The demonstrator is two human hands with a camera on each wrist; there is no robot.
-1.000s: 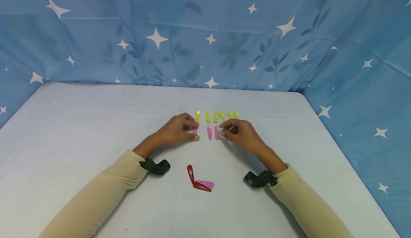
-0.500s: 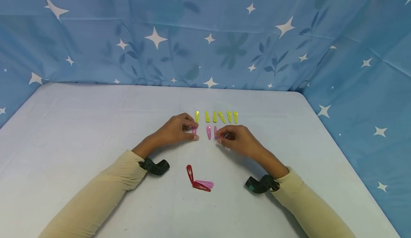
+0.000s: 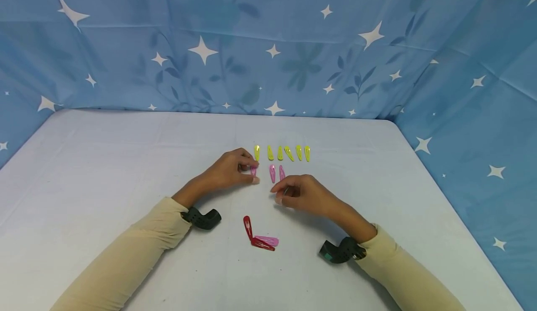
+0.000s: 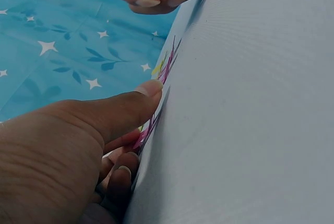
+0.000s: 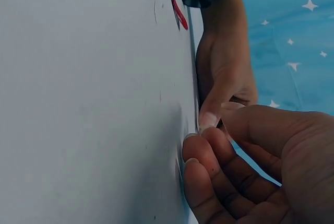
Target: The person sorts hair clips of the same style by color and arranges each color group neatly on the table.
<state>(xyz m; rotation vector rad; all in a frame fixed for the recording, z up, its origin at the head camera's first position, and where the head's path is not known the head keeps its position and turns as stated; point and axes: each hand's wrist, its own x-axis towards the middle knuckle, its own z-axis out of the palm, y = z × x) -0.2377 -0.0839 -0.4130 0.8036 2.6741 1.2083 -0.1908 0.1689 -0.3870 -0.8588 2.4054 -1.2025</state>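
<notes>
My left hand (image 3: 228,169) is at a pink snap hair clip (image 3: 253,171), its index finger at the far end and thumb at the near end. The left wrist view shows that pink clip (image 4: 140,139) against the fingers, partly covered. To its right lie two more pink clips, one (image 3: 272,173) fully visible and the other (image 3: 282,172) just beyond my right hand (image 3: 308,194). That right hand hovers low over the cloth, fingers loosely bent, nothing seen between thumb and fingertips (image 5: 197,151).
Behind the pink clips runs a row of several yellow hair clips (image 3: 280,153). Nearer me lie a red clip (image 3: 248,227), another red clip (image 3: 263,244) and a pink clip (image 3: 268,240), close together. White cloth (image 3: 126,162) covers the table; a blue starry curtain (image 3: 235,78) hangs behind.
My right hand has come away from the rightmost pink clip, toward me and slightly left. That clip now stands a little further left at its near end. My left hand has stayed put.
</notes>
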